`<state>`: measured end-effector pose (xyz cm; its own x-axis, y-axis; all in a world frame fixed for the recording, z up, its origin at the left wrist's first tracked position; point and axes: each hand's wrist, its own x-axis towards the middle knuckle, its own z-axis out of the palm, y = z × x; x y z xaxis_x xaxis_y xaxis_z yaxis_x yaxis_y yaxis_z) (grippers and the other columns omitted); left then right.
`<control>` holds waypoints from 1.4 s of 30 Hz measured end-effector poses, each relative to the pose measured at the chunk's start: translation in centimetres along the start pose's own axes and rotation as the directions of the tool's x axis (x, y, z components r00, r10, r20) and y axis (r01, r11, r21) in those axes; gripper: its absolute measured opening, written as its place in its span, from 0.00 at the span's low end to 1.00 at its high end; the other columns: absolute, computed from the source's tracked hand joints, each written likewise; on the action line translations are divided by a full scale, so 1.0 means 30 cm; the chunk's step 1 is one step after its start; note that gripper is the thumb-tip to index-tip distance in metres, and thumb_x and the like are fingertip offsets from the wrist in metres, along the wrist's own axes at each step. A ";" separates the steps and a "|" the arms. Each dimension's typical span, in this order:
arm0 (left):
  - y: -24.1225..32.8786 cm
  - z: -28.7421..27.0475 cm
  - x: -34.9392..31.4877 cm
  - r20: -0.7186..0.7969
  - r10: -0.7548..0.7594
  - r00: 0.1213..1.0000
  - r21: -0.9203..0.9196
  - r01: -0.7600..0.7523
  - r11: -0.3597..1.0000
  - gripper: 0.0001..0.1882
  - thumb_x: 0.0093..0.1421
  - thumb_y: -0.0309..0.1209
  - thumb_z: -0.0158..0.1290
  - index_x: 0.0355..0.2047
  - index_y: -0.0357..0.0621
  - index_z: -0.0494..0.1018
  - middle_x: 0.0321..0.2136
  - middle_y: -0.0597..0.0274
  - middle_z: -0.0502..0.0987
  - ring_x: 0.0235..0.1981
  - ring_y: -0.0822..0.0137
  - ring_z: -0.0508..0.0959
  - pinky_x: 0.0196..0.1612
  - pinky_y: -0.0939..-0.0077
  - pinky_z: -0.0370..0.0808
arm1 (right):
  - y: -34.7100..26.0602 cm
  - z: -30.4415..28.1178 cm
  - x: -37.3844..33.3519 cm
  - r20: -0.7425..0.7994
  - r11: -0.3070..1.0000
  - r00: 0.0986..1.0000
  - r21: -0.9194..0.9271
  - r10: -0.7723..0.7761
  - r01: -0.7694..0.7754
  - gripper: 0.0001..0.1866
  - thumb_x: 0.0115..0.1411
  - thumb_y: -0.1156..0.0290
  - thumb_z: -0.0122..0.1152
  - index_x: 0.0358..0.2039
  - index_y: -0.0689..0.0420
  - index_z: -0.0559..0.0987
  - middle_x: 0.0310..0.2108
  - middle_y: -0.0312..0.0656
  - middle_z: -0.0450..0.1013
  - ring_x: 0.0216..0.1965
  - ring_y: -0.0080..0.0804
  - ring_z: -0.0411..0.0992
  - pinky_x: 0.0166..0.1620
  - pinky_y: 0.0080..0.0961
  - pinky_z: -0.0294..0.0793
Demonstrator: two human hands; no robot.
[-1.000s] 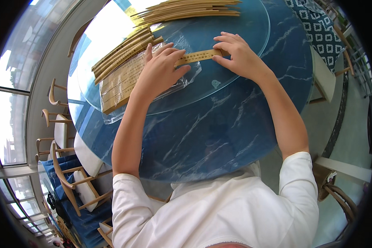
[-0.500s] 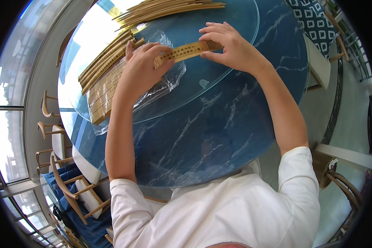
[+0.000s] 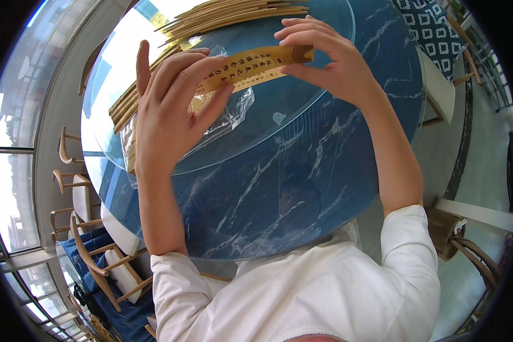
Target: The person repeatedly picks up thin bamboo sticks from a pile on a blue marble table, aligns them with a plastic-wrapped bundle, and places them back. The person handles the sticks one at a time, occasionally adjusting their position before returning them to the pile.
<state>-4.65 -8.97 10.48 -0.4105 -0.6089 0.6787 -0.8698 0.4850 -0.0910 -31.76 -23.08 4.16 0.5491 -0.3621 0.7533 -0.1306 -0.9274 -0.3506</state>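
A yellow paper band [image 3: 251, 64] with dark printed characters is stretched between my two hands above the table. A second, paler printed layer shows along its lower edge, so it looks folded or looped. My left hand [image 3: 174, 105] pinches its left end between thumb and fingers, with the index finger side partly covering it. At the right end, my right hand [image 3: 330, 60] has its thumb below and its fingers above the band's edges. Under my left hand lies clear plastic wrapping [image 3: 239, 111]. Bundled bamboo sticks [image 3: 122, 108] lie beside it, partly hidden.
Loose long bamboo sticks [image 3: 233, 20] are spread at the far side of the round glass turntable [image 3: 302, 117]. It stands on a blue marbled table [image 3: 279, 199]. Wooden chairs [image 3: 117, 273] stand at the left, and a patterned cloth [image 3: 430, 37] is at the far right.
The band has come up closer to me, and more of its printed face shows. My left hand has moved left and up, its fingers more spread. The right hand has shifted slightly.
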 end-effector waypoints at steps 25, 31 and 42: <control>0.044 0.129 -0.084 0.443 -0.255 0.860 -0.143 0.348 0.926 0.16 0.69 0.38 0.60 0.53 0.46 0.78 0.41 0.58 0.84 0.47 0.55 0.84 0.78 0.43 0.52 | 0.276 0.038 0.055 0.015 0.893 0.947 -0.338 0.320 -0.296 0.19 0.73 0.61 0.60 0.58 0.57 0.82 0.61 0.47 0.78 0.64 0.47 0.73 0.66 0.42 0.73; 0.026 0.091 -0.069 0.472 -0.303 0.828 -0.207 0.437 0.875 0.16 0.69 0.36 0.60 0.55 0.48 0.76 0.41 0.54 0.84 0.47 0.55 0.85 0.81 0.47 0.44 | 0.505 0.138 0.065 -0.021 0.737 0.957 -0.632 0.291 -0.238 0.17 0.72 0.66 0.55 0.55 0.56 0.84 0.54 0.43 0.81 0.59 0.44 0.76 0.64 0.45 0.73; 0.013 0.086 -0.076 0.498 -0.273 0.823 -0.203 0.417 0.886 0.18 0.68 0.37 0.59 0.56 0.48 0.76 0.43 0.56 0.83 0.48 0.54 0.84 0.80 0.42 0.44 | 0.472 0.239 0.227 0.142 0.628 0.869 -0.746 0.475 -0.222 0.16 0.73 0.64 0.50 0.51 0.53 0.84 0.54 0.43 0.78 0.63 0.45 0.71 0.66 0.52 0.66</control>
<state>-4.75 -9.01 7.03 -0.2363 -0.9463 0.2206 -0.8862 0.3030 0.3505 -23.94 -37.99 0.34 0.5318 -0.7416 0.4089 -0.8196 -0.5723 0.0281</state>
